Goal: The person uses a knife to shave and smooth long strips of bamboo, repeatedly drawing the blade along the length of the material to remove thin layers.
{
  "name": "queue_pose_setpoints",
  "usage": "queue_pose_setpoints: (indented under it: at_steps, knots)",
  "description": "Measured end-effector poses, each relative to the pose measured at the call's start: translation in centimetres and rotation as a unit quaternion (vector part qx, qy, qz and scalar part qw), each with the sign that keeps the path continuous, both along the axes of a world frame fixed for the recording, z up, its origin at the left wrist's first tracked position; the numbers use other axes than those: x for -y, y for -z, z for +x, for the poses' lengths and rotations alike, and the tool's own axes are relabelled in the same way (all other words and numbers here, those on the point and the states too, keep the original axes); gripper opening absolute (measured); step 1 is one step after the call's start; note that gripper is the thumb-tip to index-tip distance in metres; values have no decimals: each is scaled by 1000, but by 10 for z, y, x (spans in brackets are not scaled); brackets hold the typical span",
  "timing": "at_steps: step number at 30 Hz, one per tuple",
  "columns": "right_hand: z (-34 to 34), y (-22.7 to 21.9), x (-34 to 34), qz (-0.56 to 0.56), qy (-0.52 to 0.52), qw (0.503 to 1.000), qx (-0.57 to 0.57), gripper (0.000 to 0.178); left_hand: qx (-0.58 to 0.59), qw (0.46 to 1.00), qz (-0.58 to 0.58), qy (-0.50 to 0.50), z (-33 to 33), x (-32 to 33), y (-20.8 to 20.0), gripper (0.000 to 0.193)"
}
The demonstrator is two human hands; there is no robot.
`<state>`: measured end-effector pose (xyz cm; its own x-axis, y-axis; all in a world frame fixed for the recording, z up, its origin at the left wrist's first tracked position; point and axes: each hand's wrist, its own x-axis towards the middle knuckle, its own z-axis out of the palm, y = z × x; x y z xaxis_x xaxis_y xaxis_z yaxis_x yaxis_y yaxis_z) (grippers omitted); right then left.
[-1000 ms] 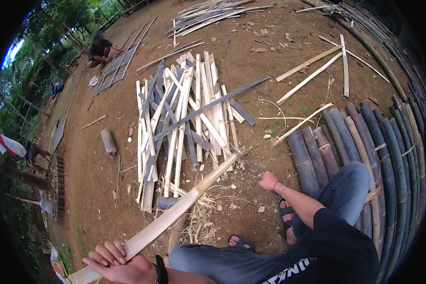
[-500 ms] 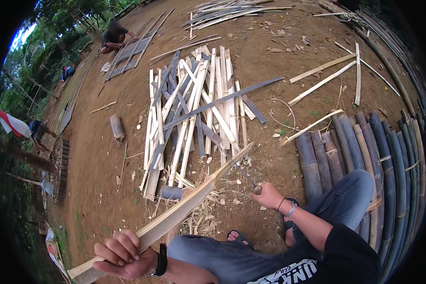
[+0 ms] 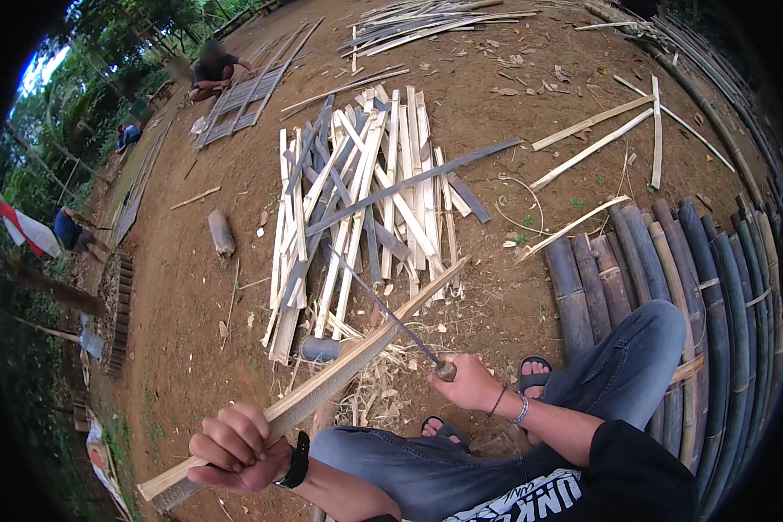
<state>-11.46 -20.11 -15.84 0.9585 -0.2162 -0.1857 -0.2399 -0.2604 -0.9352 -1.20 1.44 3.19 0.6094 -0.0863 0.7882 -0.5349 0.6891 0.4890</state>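
Right hand [image 3: 466, 383] drawn nearer with 1 knife [image 3: 384, 304], 1 strip [image 3: 332, 383] in left hand [image 3: 242, 450]

A long, pale split-bamboo strip [image 3: 331, 380] slants from the lower left up to the centre of the frame, its near face greyish. Across its upper part runs a knife [image 3: 390, 311] — thin dark blade pointing to the upper left, rounded brownish handle end just below centre.

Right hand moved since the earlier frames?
Yes. The right hand has moved left and closer to the person's body, farther from the leftmost bamboo pole of the stack.
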Motion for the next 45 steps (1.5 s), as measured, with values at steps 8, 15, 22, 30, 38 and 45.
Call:
queue_pose_setpoints:
  at_steps: [8, 15, 22, 30, 38, 45]
  knots:
    - [1, 24, 17, 22, 23, 998, -48, 25, 20, 999, 21, 45, -10, 15, -8, 46]
    - [5, 96, 57, -33, 15, 989, -143, 23, 22, 999, 12, 44, -9, 20, -8, 46]
    - [-7, 60, 25, 39, 53, 996, -59, 26, 26, 999, 9, 42, -6, 19, -8, 48]
    - [-1, 32, 21, 34, -8, 999, -24, 24, 25, 999, 11, 33, -8, 20, -7, 47]
    - [12, 51, 32, -49, 0, 998, -31, 21, -5, 1000, 0, -9, -12, 18, -4, 46]
    - [-1, 64, 28, -21, 46, 997, -61, 21, -23, 998, -2, -60, -29, 33, -12, 46]
